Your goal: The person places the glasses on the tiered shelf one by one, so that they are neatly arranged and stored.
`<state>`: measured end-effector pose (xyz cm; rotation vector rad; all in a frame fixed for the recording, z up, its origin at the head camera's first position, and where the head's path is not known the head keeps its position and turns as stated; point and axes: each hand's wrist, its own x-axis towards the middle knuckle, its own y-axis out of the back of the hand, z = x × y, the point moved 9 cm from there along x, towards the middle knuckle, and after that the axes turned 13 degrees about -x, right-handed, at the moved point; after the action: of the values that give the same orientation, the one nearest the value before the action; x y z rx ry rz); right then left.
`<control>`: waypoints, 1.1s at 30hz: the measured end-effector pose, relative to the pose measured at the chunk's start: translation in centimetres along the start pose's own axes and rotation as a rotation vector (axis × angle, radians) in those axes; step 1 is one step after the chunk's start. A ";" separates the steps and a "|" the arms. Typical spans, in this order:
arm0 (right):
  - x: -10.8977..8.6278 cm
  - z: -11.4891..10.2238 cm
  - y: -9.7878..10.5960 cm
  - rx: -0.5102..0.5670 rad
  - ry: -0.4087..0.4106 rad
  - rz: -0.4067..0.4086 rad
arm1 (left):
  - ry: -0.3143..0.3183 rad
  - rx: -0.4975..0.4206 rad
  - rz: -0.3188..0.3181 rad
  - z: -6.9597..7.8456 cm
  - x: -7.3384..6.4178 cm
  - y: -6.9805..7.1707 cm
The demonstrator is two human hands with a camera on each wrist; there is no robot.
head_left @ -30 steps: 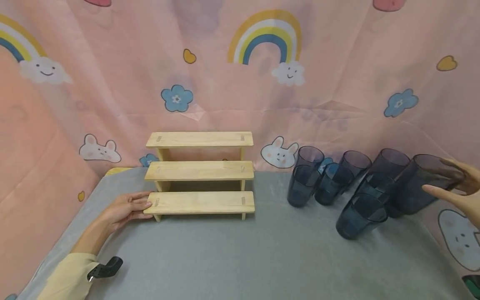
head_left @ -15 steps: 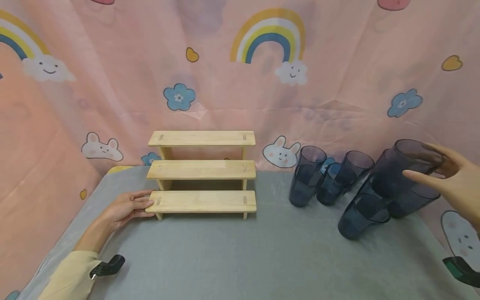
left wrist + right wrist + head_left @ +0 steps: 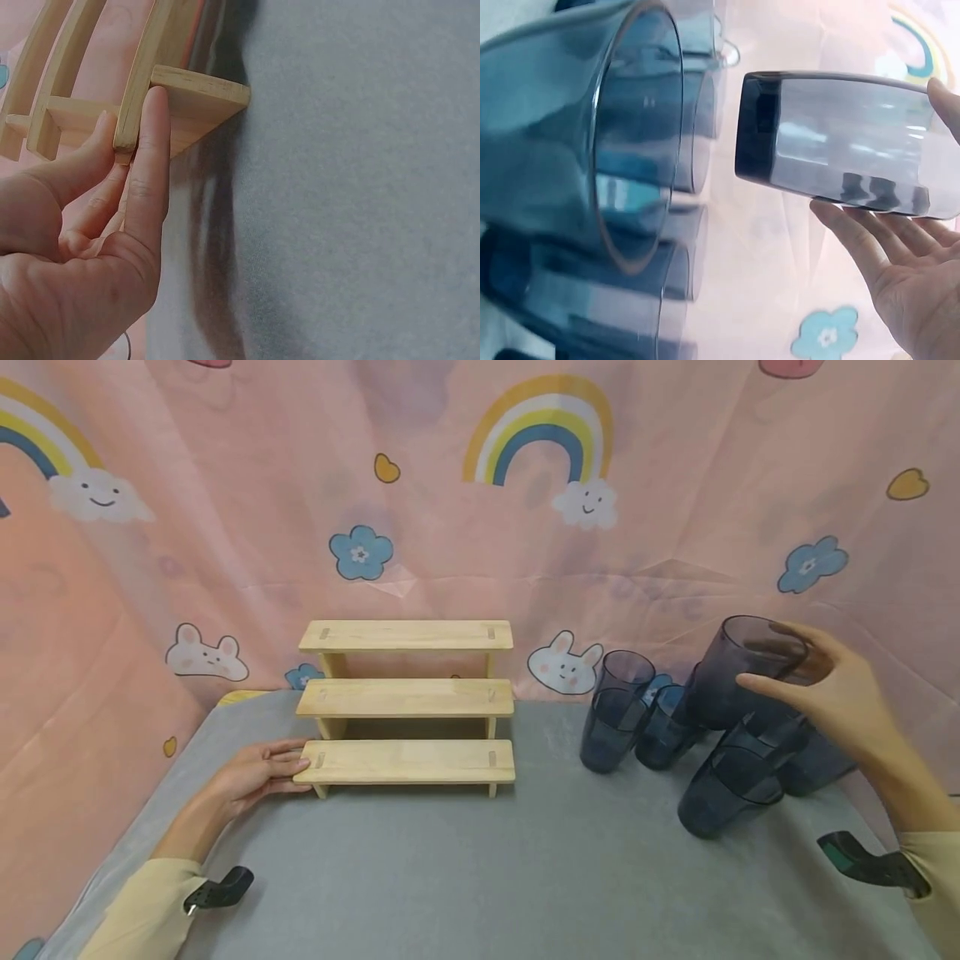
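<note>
At the left, a three-tier wooden display stand [image 3: 408,762] rests on the grey cloth. My left hand [image 3: 257,775] pinches the left end of its lowest step; in the left wrist view, the thumb and fingers [image 3: 145,180] lie on either side of that board [image 3: 139,94]. On the right, my right hand [image 3: 840,697] grips a dark tinted drinking glass [image 3: 716,681] near its rim. This glass is raised above several similar glasses [image 3: 720,802], partly hiding some. In the right wrist view, the held glass [image 3: 832,142] stays apart from the standing ones [image 3: 547,127].
A pink printed curtain [image 3: 450,543] hangs behind and along both sides. Grey cloth [image 3: 450,877] covers the table in front of the stand and glasses. Two tinted glasses [image 3: 611,727] stand closest to the stand, one behind the other.
My right hand has lifted the glass from the right end of the group and carried it left, over the others. The left hand keeps its hold on the stand.
</note>
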<state>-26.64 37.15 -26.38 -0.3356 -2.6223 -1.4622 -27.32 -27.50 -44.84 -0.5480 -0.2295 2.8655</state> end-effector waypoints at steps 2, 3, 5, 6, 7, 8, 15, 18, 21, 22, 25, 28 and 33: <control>0.2 -0.8 -0.2 0.010 0.039 -0.006 | -0.008 0.003 0.006 0.3 0.0 0.0; 0.3 -1.2 -0.3 0.019 0.063 -0.007 | -0.014 0.003 0.007 0.4 0.0 0.0; 0.5 -2.0 -0.6 0.036 0.108 -0.009 | -0.020 -0.004 0.002 0.4 0.2 -0.2; 0.6 -2.4 -0.8 0.047 0.133 -0.009 | -0.018 -0.010 -0.001 0.3 0.2 -0.3; 0.7 -2.8 -1.0 0.057 0.153 -0.012 | -0.019 -0.015 -0.010 0.2 0.2 -0.4; 0.8 -3.1 -1.3 0.068 0.167 -0.019 | -0.021 -0.020 -0.018 0.1 0.2 -0.5; 1.7 -5.7 -3.6 0.106 0.213 -0.063 | -0.024 -0.057 -0.044 -0.2 0.1 -0.4; 2.2 -7.1 -4.4 0.128 0.234 -0.070 | -0.015 -0.068 -0.053 -0.3 0.3 -0.3; 2.7 -8.3 -5.3 0.155 0.250 -0.074 | -0.011 -0.058 -0.051 -0.3 0.3 -0.2; 2.9 -8.7 -5.5 0.157 0.249 -0.076 | -0.008 -0.053 -0.047 -0.3 0.3 -0.1; 3.5 -9.8 -6.2 0.182 0.248 -0.072 | -0.003 -0.043 -0.041 -0.3 0.2 -0.1; 4.0 -11.0 -6.4 0.209 0.253 -0.063 | 0.000 -0.050 -0.035 -0.3 0.3 0.0; 4.7 -12.8 -7.0 0.246 0.260 -0.072 | -0.002 -0.066 -0.048 -0.4 0.3 -0.1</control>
<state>-32.93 23.32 -24.37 -0.0238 -2.5814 -1.0970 -27.39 -27.32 -45.28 -0.5449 -0.3334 2.8207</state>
